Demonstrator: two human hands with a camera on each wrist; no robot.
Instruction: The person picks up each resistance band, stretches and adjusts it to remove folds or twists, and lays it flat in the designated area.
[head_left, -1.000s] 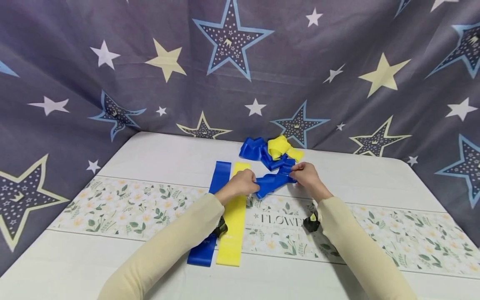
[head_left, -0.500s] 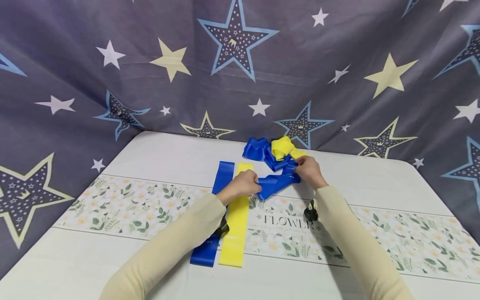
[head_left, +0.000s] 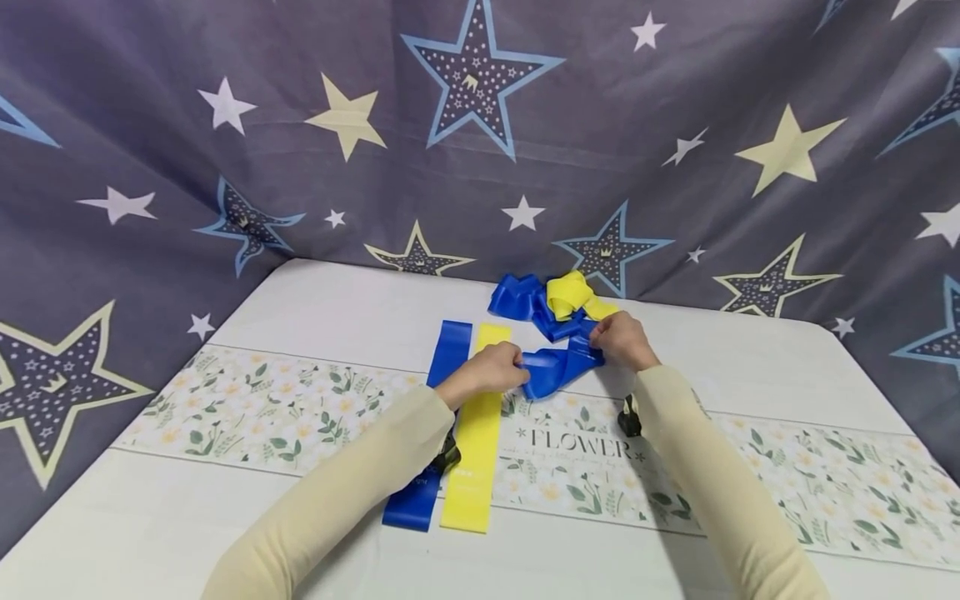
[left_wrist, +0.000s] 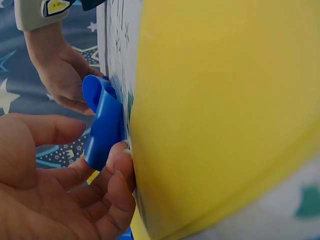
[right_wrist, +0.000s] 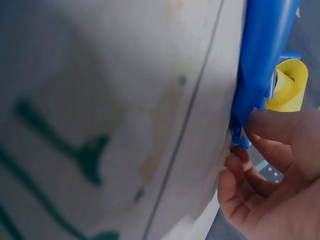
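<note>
Long cream sleeves (head_left: 352,475) on both arms, plain knit-looking fabric, snug down to the wrists. Just behind each of the hands sits a small black strapped gadget (head_left: 628,421), the right one showing a bit of yellow. Both hands (head_left: 491,368) are bare, no rings or gloves.

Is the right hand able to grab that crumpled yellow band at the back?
Probably yes. The crumpled yellow band lies just beyond the right hand, with nothing between them. But that hand is pinching the blue band, as is the left hand, so it would likely have to let go first.
</note>
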